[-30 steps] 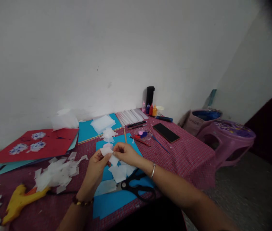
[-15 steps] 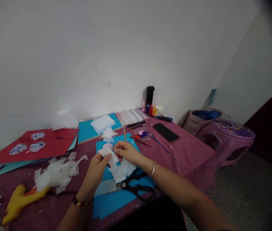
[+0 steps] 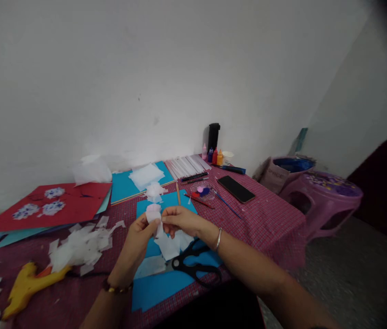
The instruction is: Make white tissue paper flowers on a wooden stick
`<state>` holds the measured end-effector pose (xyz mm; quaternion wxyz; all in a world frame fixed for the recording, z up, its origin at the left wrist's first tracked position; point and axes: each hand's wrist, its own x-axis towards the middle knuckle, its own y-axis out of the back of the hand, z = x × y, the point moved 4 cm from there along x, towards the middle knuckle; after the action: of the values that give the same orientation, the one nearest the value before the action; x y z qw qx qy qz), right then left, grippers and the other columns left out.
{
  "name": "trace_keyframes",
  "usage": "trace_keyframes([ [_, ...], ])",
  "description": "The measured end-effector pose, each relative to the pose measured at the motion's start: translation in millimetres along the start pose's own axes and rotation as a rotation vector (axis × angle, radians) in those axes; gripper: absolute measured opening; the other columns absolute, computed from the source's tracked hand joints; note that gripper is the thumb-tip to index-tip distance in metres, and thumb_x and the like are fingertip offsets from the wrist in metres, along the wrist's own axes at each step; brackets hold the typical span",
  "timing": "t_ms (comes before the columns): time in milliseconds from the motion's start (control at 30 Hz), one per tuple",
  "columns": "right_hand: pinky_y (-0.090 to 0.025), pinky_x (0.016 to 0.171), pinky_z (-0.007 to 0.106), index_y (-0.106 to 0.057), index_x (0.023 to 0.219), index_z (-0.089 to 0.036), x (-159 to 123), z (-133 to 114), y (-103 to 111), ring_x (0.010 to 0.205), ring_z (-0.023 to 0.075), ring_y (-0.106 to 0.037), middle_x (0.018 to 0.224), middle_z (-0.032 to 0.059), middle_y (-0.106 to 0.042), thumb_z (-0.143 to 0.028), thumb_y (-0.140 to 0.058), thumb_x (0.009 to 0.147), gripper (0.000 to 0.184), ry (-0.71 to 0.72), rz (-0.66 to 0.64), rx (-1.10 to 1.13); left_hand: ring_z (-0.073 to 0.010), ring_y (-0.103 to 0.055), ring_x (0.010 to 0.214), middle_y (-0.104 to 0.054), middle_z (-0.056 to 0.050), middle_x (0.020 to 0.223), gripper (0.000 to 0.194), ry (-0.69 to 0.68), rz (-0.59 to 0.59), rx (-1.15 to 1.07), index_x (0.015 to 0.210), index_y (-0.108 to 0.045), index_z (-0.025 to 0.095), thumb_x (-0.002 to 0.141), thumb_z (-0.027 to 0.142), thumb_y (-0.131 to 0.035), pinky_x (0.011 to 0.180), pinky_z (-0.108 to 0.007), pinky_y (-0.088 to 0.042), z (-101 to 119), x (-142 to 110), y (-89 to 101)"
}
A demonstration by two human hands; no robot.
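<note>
Both of my hands meet over a blue paper sheet (image 3: 166, 285) on the table. My left hand (image 3: 137, 241) and my right hand (image 3: 179, 219) pinch the same small piece of white tissue paper (image 3: 155, 219) between thumbs and fingertips, now bunched narrow. More white tissue squares (image 3: 169, 244) lie on the blue sheet just beneath the hands. Black-handled scissors (image 3: 195, 267) rest under my right wrist.
A heap of white paper scraps (image 3: 80, 244) and a yellow glue gun (image 3: 29, 283) lie at the left. Red card with white-blue flowers (image 3: 52, 205), a phone (image 3: 236, 188), brushes, small paint bottles (image 3: 214, 156), a black flask (image 3: 213, 135). Purple stool (image 3: 323, 196) and a bin to the right.
The tissue piece, held flat and wide a second ago, is now gathered narrower between the fingertips. Both hands have drawn slightly closer together.
</note>
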<state>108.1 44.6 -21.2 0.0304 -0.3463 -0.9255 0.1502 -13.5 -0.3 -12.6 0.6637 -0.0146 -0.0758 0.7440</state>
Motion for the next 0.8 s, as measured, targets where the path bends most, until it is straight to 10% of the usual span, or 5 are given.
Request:
trace_keyframes([
  [567, -0.043, 0.044, 0.018, -0.054, 0.072, -0.013, -1.6, 0.8, 0.2, 0.044, 0.0069, -0.053, 0.056, -0.0019, -0.060, -0.031, -0.066, 0.072, 0.021, 0.075, -0.072, -0.076, -0.0092, -0.050, 0.048, -0.061, 0.003, 0.056, 0.017, 0.038, -0.156, -0.055, 0.078, -0.058, 0.015, 0.070, 0.027, -0.068, 0.047, -0.021, -0.036, 6.0, -3.0, -5.6],
  [800, -0.042, 0.044, 0.017, -0.054, 0.070, -0.015, 0.8, 1.9, 3.3, 0.042, 0.0058, -0.049, 0.050, -0.0053, -0.056, -0.015, -0.056, 0.068, 0.003, 0.044, 0.051, -0.082, -0.0093, -0.051, 0.052, -0.060, 0.004, 0.065, 0.031, -0.008, -0.042, 0.140, 0.090, -0.058, 0.015, 0.066, 0.029, -0.072, 0.048, -0.020, -0.038, 1.4, 3.0, 0.0],
])
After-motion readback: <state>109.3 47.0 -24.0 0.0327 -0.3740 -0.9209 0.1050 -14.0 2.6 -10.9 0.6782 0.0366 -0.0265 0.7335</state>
